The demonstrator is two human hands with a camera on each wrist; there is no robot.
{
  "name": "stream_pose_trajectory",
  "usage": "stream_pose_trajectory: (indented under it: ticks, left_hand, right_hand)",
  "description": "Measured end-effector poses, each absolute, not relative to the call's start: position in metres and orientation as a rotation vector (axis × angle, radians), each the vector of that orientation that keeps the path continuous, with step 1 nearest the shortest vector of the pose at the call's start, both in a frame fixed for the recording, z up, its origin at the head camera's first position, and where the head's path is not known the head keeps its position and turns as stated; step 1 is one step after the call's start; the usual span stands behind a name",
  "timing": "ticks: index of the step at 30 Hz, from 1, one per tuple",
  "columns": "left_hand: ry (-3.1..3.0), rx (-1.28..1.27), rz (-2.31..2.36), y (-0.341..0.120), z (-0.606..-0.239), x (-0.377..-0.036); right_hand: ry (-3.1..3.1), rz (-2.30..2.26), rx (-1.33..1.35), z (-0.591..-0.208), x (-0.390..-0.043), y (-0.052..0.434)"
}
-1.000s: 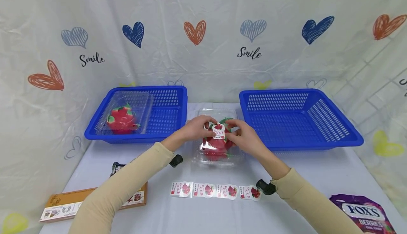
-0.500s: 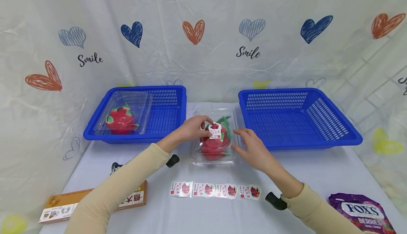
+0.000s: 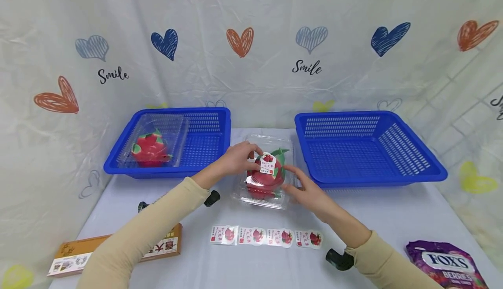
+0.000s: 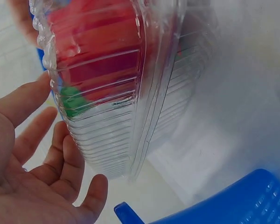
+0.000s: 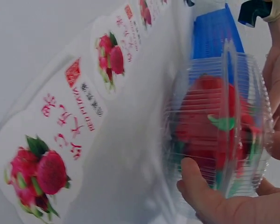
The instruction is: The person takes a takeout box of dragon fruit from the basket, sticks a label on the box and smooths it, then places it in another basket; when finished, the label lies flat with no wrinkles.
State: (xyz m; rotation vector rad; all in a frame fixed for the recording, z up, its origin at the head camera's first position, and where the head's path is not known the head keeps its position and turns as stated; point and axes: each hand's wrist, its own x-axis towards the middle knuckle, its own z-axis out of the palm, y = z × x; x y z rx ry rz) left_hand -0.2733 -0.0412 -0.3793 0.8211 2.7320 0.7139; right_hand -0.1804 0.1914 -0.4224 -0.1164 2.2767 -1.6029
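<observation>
A clear clamshell box [image 3: 264, 180] holding a red dragon fruit sits in the middle of the table between two blue baskets. A white label [image 3: 268, 163] is stuck on its lid. My left hand [image 3: 239, 158] touches the box's left side, its fingers spread and fairly straight; the left wrist view shows the open palm [image 4: 42, 186] beside the ribbed box [image 4: 121, 93]. My right hand [image 3: 308, 190] grips the near right corner. In the right wrist view its thumb [image 5: 196, 182] presses on the box [image 5: 219, 135], with fingers behind it. The box looks slightly tilted.
The left blue basket [image 3: 165, 171] holds another clamshell with a dragon fruit [image 3: 151, 147]. The right blue basket [image 3: 377, 180] holds nothing. A strip of labels [image 3: 267, 235] lies near me, an orange carton [image 3: 118, 247] at front left, a purple candy bag [image 3: 448, 265] at front right.
My right hand left the label on the lid and dropped to the box's near right corner. The box shifted and tipped a little. My left hand stayed at its left side.
</observation>
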Motion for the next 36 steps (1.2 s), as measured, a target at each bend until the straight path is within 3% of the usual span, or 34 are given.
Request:
stream_pose_trajectory:
  ticks: [22,29,36]
  left_hand:
    - [2.613,0.819,1.031,-0.056,-0.381,-0.284]
    - [2.658,0.714,1.196,-0.063,-0.378,-0.288]
    - [2.706,0.451,1.451,-0.076,-0.371,-0.297]
  right_hand:
    - [1.973,-2.041,-0.079,-0.456,-0.190,0.190]
    - [1.975,-2.079,-0.030,-0.453,-0.188,0.189]
    - [1.922,-2.088,-0.107,-0.438,-0.182,0.188]
